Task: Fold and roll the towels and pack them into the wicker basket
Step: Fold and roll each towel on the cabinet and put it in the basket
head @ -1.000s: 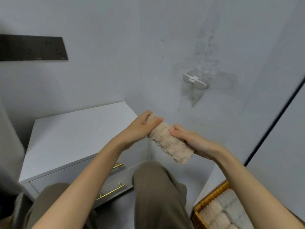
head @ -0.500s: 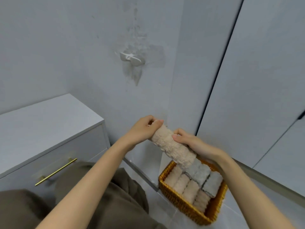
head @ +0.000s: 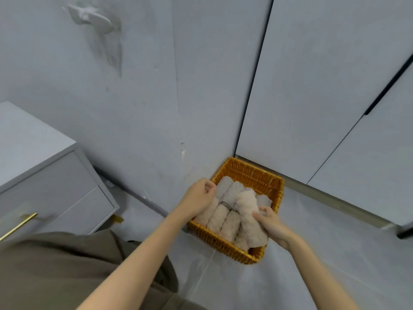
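Note:
An orange wicker basket (head: 250,171) stands on the floor in the corner, packed with several rolled towels, beige and pale grey. A beige rolled towel (head: 248,211) lies slanted on top of them at the basket's right side. My right hand (head: 271,227) grips this roll at its near end. My left hand (head: 197,196) is over the basket's left rim with its fingers curled against a pale roll (head: 223,185); whether it grips the roll is unclear.
A grey drawer cabinet (head: 55,182) with a gold handle (head: 17,225) stands at the left. My olive-clad legs (head: 67,271) fill the lower left. White cupboard doors (head: 324,86) rise behind the basket, and a white wall hook (head: 91,17) hangs high on the wall.
My view swung right and down to the basket. Both hands brought the beige roll down from mid-air into the basket; my left hand let go of it and moved to the left rolls.

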`<move>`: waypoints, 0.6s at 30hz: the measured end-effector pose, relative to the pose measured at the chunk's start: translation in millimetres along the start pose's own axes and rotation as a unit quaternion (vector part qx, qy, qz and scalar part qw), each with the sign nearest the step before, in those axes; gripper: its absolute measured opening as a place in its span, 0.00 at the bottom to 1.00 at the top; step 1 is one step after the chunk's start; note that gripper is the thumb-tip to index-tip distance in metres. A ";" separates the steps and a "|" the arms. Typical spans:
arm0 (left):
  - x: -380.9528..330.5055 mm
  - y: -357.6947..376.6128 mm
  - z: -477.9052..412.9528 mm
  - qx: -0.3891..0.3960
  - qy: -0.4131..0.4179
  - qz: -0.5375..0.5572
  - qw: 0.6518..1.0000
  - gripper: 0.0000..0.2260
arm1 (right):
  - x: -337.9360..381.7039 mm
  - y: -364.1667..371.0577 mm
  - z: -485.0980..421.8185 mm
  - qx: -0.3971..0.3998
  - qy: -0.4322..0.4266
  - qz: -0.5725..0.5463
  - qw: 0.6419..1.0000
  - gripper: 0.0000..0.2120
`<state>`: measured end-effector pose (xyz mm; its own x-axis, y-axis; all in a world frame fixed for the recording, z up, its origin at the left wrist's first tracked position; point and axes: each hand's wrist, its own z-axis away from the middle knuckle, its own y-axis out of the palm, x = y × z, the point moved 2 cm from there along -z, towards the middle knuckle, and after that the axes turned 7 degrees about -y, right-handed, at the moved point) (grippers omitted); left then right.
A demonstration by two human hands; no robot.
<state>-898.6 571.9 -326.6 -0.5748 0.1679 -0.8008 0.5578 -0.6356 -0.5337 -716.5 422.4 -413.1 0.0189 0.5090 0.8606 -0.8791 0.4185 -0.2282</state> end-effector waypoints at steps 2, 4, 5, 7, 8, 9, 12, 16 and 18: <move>12.3 19.1 -8.5 0.012 -0.015 -0.024 1.000 0.10 | -22.9 3.0 -20.6 -0.040 0.025 -0.005 0.999 0.17; 26.6 33.1 -14.2 0.018 -0.018 -0.055 0.998 0.11 | -47.5 5.3 -43.1 -0.081 0.049 -0.002 0.995 0.17; 34.3 39.3 -17.8 0.024 -0.016 -0.073 0.997 0.12 | -57.3 6.9 -54.1 -0.096 0.061 -0.001 0.994 0.16; 50.8 50.3 -24.7 0.036 -0.009 -0.109 0.993 0.13 | -69.7 13.4 -72.7 -0.131 0.075 -0.015 0.988 0.12; 55.8 52.7 -26.0 0.038 -0.003 -0.123 0.992 0.14 | -69.9 16.3 -75.7 -0.150 0.079 -0.016 0.985 0.09; 61.5 56.0 -28.6 0.043 0.001 -0.134 0.990 0.14 | -72.1 19.6 -79.4 -0.167 0.091 -0.022 0.982 0.09; 73.6 62.3 -36.9 0.052 0.003 -0.139 0.989 0.15 | -92.7 29.7 -94.1 -0.190 0.149 -0.036 0.970 0.15; 87.9 66.0 -45.1 0.061 -0.005 -0.116 0.991 0.15 | -118.7 42.8 -100.3 -0.218 0.244 -0.104 0.939 0.26; 94.6 66.7 -48.0 0.063 -0.010 -0.110 0.992 0.15 | -126.7 48.5 -105.0 -0.225 0.264 -0.130 0.929 0.24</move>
<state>-887.1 581.6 -451.1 -0.6862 0.2987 -0.6632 0.3390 -0.6754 -0.6549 -711.5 457.2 -581.0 0.5378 0.5950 0.5973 -0.5269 0.7903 -0.3129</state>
